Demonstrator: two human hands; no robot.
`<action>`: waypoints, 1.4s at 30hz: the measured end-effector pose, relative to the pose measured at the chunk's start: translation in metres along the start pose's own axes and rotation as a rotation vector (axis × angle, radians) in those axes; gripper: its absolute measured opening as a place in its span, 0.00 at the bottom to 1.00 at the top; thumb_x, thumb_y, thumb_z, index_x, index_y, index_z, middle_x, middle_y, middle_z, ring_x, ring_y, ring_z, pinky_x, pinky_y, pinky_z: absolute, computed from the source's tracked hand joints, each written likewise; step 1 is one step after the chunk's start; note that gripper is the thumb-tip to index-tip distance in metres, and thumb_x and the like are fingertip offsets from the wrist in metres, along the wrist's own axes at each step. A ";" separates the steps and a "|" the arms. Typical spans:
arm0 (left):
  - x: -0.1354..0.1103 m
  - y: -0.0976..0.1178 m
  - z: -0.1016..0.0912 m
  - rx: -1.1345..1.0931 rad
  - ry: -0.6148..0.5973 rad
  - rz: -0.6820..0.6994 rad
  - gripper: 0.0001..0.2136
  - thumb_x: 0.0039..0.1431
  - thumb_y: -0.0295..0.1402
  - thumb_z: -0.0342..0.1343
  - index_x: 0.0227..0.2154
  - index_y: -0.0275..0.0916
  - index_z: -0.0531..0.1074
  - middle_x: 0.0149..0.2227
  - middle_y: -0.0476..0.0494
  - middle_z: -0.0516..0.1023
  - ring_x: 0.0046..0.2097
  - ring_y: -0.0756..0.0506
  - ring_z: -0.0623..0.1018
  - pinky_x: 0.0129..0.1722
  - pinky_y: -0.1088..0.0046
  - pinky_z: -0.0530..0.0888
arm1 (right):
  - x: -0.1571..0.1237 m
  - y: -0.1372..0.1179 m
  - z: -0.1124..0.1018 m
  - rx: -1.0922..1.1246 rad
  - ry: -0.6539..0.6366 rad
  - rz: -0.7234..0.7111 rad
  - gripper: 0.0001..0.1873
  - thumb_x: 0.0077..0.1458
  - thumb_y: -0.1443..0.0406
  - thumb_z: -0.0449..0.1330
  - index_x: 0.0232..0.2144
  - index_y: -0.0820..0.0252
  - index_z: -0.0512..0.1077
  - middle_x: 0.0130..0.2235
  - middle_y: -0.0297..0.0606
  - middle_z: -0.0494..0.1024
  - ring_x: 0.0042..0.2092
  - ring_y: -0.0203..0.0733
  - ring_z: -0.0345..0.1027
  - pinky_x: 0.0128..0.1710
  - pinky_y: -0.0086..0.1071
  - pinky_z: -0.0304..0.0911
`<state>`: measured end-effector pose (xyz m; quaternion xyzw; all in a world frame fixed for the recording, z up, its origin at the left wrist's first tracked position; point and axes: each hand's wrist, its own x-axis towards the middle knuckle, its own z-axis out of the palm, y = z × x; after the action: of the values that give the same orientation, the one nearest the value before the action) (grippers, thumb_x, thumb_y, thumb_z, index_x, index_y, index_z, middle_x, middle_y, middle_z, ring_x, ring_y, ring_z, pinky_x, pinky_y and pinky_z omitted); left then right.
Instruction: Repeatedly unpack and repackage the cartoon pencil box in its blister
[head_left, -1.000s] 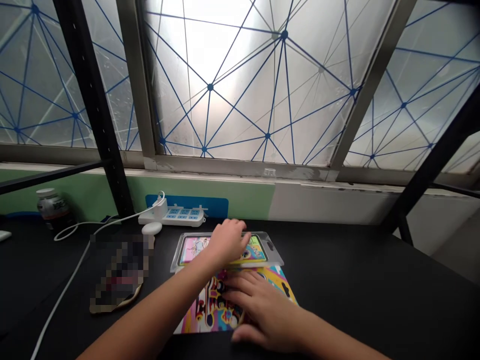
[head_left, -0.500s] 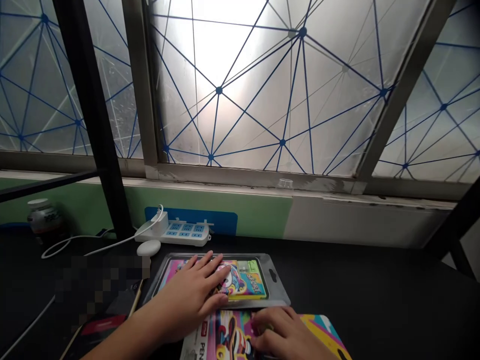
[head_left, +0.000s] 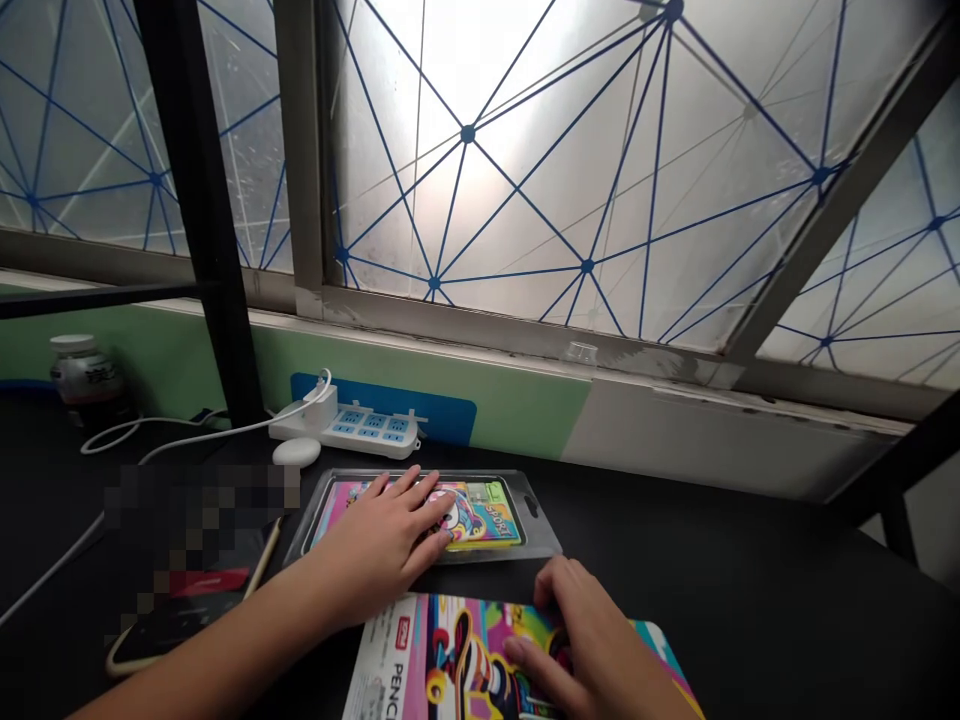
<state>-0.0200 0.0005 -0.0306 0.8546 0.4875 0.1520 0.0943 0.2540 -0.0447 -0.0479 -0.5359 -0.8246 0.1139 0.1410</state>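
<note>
A clear plastic blister pack (head_left: 536,535) with a colourful cartoon item inside lies flat on the black table (head_left: 750,600). My left hand (head_left: 382,545) rests flat on it, fingers spread and stretched out. Nearer to me lies a colourful printed card (head_left: 420,665) with cartoon art and the word "PENCIL" partly showing. My right hand (head_left: 592,655) lies on that card's right half, fingers extended and a little apart, its fingertips at the card's far edge.
A white power strip (head_left: 360,428) with a plugged-in white cable (head_left: 150,445) sits against the green wall strip. A white oval object (head_left: 296,452) lies beside it, a bottle (head_left: 79,375) stands at far left. A blurred patch and a phone-like object (head_left: 187,610) lie at left. Black frame posts (head_left: 199,220) rise behind.
The view has tilted and shifted. The card and my right hand now sit clearly apart from the blister pack, nearer to me. My left hand stays flat on the pack.
</note>
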 end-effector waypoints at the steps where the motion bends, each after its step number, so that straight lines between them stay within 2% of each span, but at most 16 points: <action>1: 0.000 0.000 0.000 -0.009 -0.005 -0.002 0.25 0.71 0.51 0.38 0.66 0.55 0.58 0.70 0.45 0.54 0.70 0.32 0.52 0.64 0.41 0.54 | -0.002 0.000 -0.006 0.040 -0.038 0.025 0.18 0.57 0.47 0.58 0.35 0.55 0.64 0.34 0.38 0.75 0.33 0.44 0.69 0.33 0.34 0.62; 4: 0.000 -0.002 -0.003 -0.032 -0.049 -0.025 0.23 0.71 0.50 0.38 0.66 0.57 0.58 0.70 0.47 0.54 0.70 0.33 0.52 0.65 0.42 0.53 | -0.003 0.009 -0.028 0.129 -0.114 0.041 0.21 0.55 0.45 0.60 0.34 0.54 0.62 0.29 0.32 0.73 0.29 0.39 0.64 0.28 0.30 0.56; 8: 0.002 -0.003 -0.010 -0.073 -0.124 -0.041 0.22 0.71 0.48 0.40 0.64 0.58 0.61 0.70 0.50 0.54 0.71 0.35 0.49 0.66 0.43 0.50 | 0.011 0.047 -0.055 0.218 -0.056 0.060 0.23 0.57 0.43 0.58 0.32 0.55 0.63 0.28 0.30 0.69 0.29 0.38 0.60 0.28 0.29 0.54; 11: 0.003 -0.003 -0.013 -0.092 -0.154 -0.037 0.21 0.70 0.47 0.44 0.63 0.58 0.64 0.69 0.51 0.55 0.71 0.36 0.49 0.67 0.45 0.50 | 0.025 0.086 -0.064 0.238 -0.202 0.138 0.27 0.57 0.41 0.55 0.25 0.57 0.65 0.26 0.31 0.69 0.28 0.37 0.59 0.26 0.30 0.52; 13: 0.003 -0.002 -0.012 -0.086 -0.149 -0.039 0.20 0.69 0.46 0.46 0.61 0.58 0.66 0.69 0.51 0.56 0.71 0.36 0.51 0.67 0.45 0.51 | 0.030 0.106 -0.066 0.224 -0.205 0.180 0.28 0.57 0.40 0.55 0.24 0.57 0.67 0.26 0.32 0.70 0.28 0.38 0.61 0.26 0.30 0.53; 15: 0.003 0.000 -0.008 -0.068 -0.129 -0.033 0.19 0.69 0.46 0.46 0.60 0.58 0.67 0.68 0.51 0.57 0.70 0.36 0.52 0.66 0.45 0.52 | 0.031 0.115 -0.066 0.210 -0.198 0.215 0.27 0.56 0.40 0.55 0.26 0.56 0.70 0.27 0.32 0.73 0.29 0.39 0.64 0.27 0.31 0.56; 18: 0.002 0.004 -0.002 -0.049 -0.079 -0.014 0.19 0.68 0.45 0.48 0.59 0.57 0.69 0.68 0.49 0.60 0.70 0.34 0.55 0.65 0.43 0.54 | 0.031 0.109 -0.063 0.200 -0.132 0.226 0.25 0.56 0.41 0.56 0.34 0.55 0.74 0.34 0.37 0.78 0.35 0.45 0.70 0.33 0.33 0.63; 21: 0.000 0.007 0.002 -0.032 -0.029 0.015 0.19 0.69 0.44 0.48 0.59 0.56 0.69 0.67 0.47 0.62 0.69 0.33 0.58 0.64 0.42 0.56 | 0.034 0.087 -0.055 0.227 0.002 0.187 0.25 0.58 0.44 0.56 0.43 0.56 0.74 0.45 0.41 0.78 0.46 0.49 0.71 0.45 0.36 0.65; 23: -0.001 0.008 0.002 -0.017 -0.004 0.034 0.18 0.69 0.44 0.48 0.59 0.56 0.69 0.66 0.47 0.63 0.68 0.32 0.60 0.63 0.41 0.58 | 0.039 0.073 -0.049 0.268 0.018 0.168 0.24 0.58 0.45 0.56 0.45 0.56 0.73 0.46 0.42 0.78 0.46 0.49 0.71 0.45 0.37 0.65; 25: -0.001 0.008 0.002 -0.013 0.011 0.047 0.18 0.68 0.44 0.48 0.59 0.56 0.70 0.66 0.46 0.65 0.67 0.32 0.61 0.63 0.41 0.59 | 0.047 0.066 -0.046 0.298 -0.040 0.135 0.23 0.57 0.45 0.58 0.42 0.56 0.74 0.42 0.40 0.79 0.41 0.46 0.71 0.39 0.35 0.65; 29: -0.001 0.004 0.001 -0.015 0.018 0.072 0.18 0.68 0.44 0.49 0.58 0.57 0.71 0.66 0.47 0.65 0.67 0.32 0.61 0.63 0.42 0.60 | 0.065 0.081 -0.052 0.375 -0.226 0.047 0.23 0.54 0.46 0.62 0.37 0.59 0.77 0.34 0.36 0.78 0.34 0.42 0.69 0.31 0.31 0.61; 32: -0.001 0.002 0.002 -0.026 0.029 0.093 0.18 0.69 0.44 0.48 0.58 0.57 0.71 0.65 0.48 0.66 0.67 0.32 0.62 0.63 0.43 0.60 | 0.069 0.099 -0.059 0.411 -0.284 0.046 0.25 0.55 0.45 0.61 0.39 0.60 0.78 0.34 0.38 0.79 0.34 0.42 0.70 0.31 0.31 0.61; 38: 0.000 0.000 0.003 -0.032 0.015 0.111 0.18 0.69 0.45 0.48 0.58 0.55 0.71 0.65 0.48 0.65 0.67 0.32 0.62 0.63 0.43 0.60 | 0.058 0.105 -0.063 0.419 -0.249 0.070 0.25 0.57 0.46 0.59 0.43 0.59 0.79 0.44 0.39 0.82 0.43 0.48 0.73 0.41 0.35 0.66; 42: 0.001 -0.002 0.004 -0.044 0.005 0.115 0.19 0.68 0.46 0.48 0.59 0.55 0.70 0.66 0.48 0.65 0.68 0.33 0.61 0.64 0.44 0.60 | 0.053 0.106 -0.062 0.397 -0.173 0.103 0.25 0.56 0.47 0.60 0.43 0.59 0.80 0.44 0.40 0.82 0.44 0.50 0.74 0.42 0.36 0.66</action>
<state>-0.0201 0.0024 -0.0353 0.8787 0.4342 0.1698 0.1030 0.3453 0.0486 -0.0202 -0.5273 -0.7665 0.3266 0.1664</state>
